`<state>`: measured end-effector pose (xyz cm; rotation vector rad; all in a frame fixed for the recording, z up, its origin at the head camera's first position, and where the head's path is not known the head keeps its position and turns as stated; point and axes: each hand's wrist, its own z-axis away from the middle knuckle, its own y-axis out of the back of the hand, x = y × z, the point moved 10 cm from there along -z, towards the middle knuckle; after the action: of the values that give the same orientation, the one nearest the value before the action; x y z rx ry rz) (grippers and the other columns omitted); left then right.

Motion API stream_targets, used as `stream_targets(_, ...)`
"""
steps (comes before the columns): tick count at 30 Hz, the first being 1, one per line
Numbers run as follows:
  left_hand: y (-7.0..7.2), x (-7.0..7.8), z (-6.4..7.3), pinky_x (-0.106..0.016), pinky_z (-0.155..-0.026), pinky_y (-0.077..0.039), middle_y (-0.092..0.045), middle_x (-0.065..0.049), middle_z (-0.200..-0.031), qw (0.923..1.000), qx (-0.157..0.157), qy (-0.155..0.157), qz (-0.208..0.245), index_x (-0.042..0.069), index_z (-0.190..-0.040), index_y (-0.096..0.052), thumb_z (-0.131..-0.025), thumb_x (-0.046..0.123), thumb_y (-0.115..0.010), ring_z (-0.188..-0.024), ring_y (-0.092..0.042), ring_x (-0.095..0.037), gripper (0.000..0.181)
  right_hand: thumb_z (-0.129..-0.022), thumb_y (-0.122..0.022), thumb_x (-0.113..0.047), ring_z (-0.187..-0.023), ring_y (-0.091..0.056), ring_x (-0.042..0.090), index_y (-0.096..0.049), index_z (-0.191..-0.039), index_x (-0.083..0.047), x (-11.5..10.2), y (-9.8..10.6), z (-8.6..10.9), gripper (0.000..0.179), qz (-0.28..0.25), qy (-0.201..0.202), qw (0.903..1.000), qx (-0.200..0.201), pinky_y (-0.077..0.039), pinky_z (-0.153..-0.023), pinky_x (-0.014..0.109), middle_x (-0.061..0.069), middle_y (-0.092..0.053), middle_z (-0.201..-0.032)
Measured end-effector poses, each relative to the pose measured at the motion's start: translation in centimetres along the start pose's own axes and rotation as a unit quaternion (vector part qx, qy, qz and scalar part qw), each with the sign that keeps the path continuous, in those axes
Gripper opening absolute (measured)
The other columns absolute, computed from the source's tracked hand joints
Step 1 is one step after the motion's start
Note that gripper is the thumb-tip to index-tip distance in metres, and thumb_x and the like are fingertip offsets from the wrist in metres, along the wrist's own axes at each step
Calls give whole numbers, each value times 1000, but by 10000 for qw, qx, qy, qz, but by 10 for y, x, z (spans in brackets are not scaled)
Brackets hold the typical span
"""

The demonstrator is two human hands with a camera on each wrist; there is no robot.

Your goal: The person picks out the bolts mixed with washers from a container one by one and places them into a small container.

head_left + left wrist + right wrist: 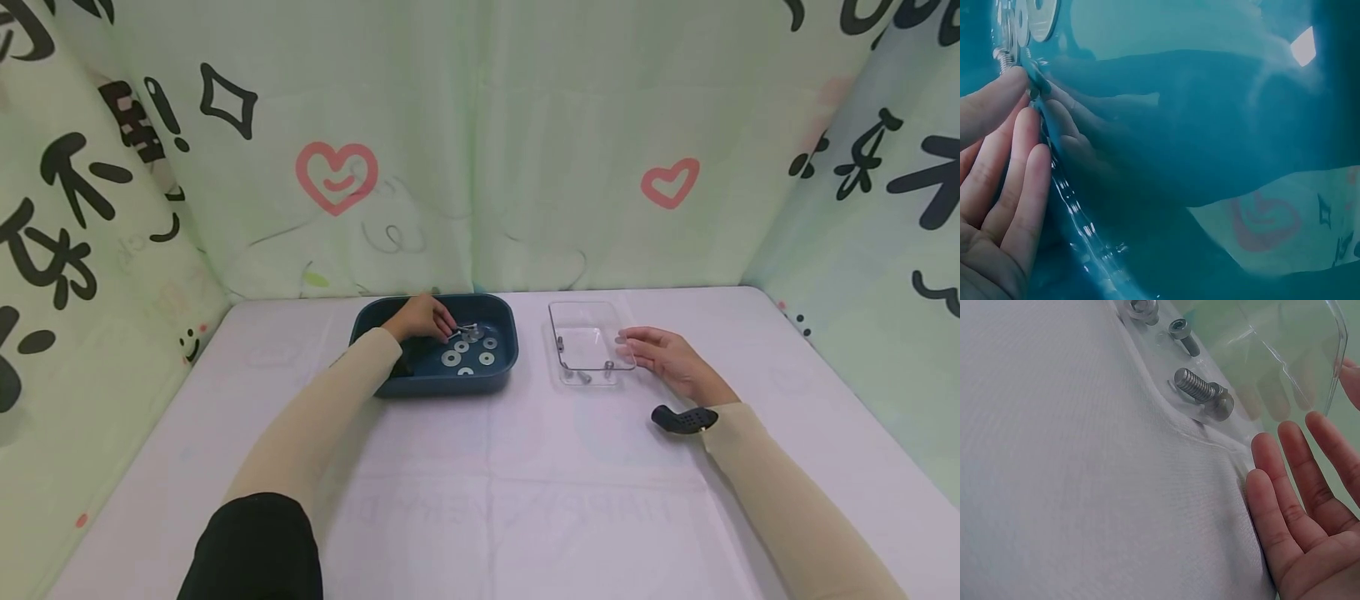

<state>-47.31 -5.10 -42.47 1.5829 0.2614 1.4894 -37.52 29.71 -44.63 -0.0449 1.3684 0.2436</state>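
Observation:
My left hand (425, 319) reaches into a dark blue tray (442, 386). In the left wrist view, thumb and fingers (1025, 131) pinch a small metal screw, mostly hidden by the fingertips. Beside them lie a threaded screw (1004, 59) and flat washers (1042, 17); more washers (451, 358) lie about the tray floor. My right hand (671, 360) is at the right side of a clear plastic box (588, 369), its fingers extended and touching the wall. Several metal bolts lie inside, among them one thick bolt (1195, 385) and a smaller one (1184, 336).
A white cloth (480, 500) covers the table, with the tray at centre left and the box to its right. A printed pale green curtain (480, 167) stands behind and at both sides. A black band (684, 419) is on the right wrist.

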Motion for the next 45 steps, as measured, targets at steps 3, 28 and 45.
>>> stream_targets(3, -1, 1, 0, -30, -81, -56, -73, -16, -91, 10000, 32, -4, -63, -2, -97, -71, -75, -2, -74, -78, -70, -15, 22, -93, -59, -24, -90, -62, -6, -51, -118, -15, 0, -1, 1, 28, -12, 3, 10000, -54, -49, -80, 10, -24, -63, -98)
stream_targets(28, -1, 7, 6, -29, -79, -55, -73, -14, -91, 9983, 50, -74, -584, 0, -92, -74, -75, -5, -73, -77, -67, -16, 18, -92, -59, -23, -91, -63, -4, -53, -116, -16, 2, -1, 4, 26, -124, -15, 9999, -60, -50, -81, 11, -23, -64, -99)
stream_targets(45, -1, 1, -4, -27, -75, -52, -73, -6, -81, 9939, -202, -197, -1062, 10, -79, -76, -76, 5, -76, -73, -62, -16, 5, -92, -60, -22, -91, -64, -4, -56, -110, -20, -2, -1, 2, 19, -155, 71, 9998, -35, -50, -81, 11, -22, -65, -99)
